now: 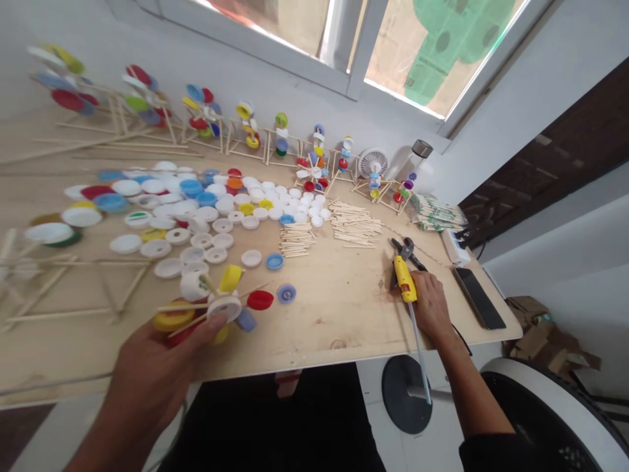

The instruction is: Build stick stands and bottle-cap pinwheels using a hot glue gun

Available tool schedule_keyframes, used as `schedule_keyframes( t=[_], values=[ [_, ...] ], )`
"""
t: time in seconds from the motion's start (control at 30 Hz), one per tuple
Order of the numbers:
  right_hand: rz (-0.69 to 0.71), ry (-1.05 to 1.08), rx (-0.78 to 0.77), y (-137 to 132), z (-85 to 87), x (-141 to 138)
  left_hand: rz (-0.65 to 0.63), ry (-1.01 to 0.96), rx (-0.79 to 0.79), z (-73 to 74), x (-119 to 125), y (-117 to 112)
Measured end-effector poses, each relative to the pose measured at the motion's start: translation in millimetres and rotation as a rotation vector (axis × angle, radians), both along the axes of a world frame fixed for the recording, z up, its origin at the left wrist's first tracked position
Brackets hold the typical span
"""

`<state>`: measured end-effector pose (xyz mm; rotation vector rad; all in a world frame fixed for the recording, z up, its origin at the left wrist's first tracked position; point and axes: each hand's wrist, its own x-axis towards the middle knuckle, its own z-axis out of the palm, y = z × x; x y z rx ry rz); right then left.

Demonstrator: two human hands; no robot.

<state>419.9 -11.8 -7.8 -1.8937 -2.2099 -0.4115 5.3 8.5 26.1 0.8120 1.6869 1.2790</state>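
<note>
Your cap wheel (219,303) sits at the table's (334,308) near edge. Your left hand (152,373) is pinched on its white hub, thumb on top, likely to keep the spokes level. Your right hand (432,305) is wrapped round the glue gun (403,278), held low and well apart from the wheel, probably parked. Pliers (407,248) lie just beyond, with the phone (479,298) to the right. Sticks (354,223) and loose caps (196,216) spread behind, and finished wheels (246,128) line the wall.
</note>
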Motion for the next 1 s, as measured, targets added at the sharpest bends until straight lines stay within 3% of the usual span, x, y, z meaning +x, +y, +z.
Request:
schedule_keyframes(
  t=[0.13, 0.23, 0.3, 0.4, 0.57, 0.67, 0.9, 1.0],
  values=[
    [0.062, 0.015, -0.064, -2, 9.5, 6, -0.038, -0.166, -0.06, -18.4, -7, -1],
    [0.032, 0.057, -0.007, -12, 23.9, 3, -0.044, -0.175, -0.06, -25.9, -10, -2],
    [-0.03, 0.13, 0.097, -21, 34.1, -11, -0.052, -0.169, -0.054, -28.4, -11, -1],
    [-0.058, 0.384, 0.218, -31, 41.9, -57, -0.049, -0.166, -0.043, -30.0, -10, 0],
    [0.175, 0.649, -0.016, -25, 30.2, -163, -0.06, -0.164, -0.031, -24.5, -10, -1],
    [0.196, 0.646, -0.087, -6, 21.7, -205, -0.049, -0.167, -0.026, -24.8, -14, -4],
    [0.11, 0.349, -0.191, 34, 12.5, -236, -0.114, -0.224, -0.007, -40.9, -24, -6],
    [0.125, 0.398, -0.216, 40, 11.5, -233, -0.129, -0.206, -0.005, -45.8, -26, -6]
  ],
)
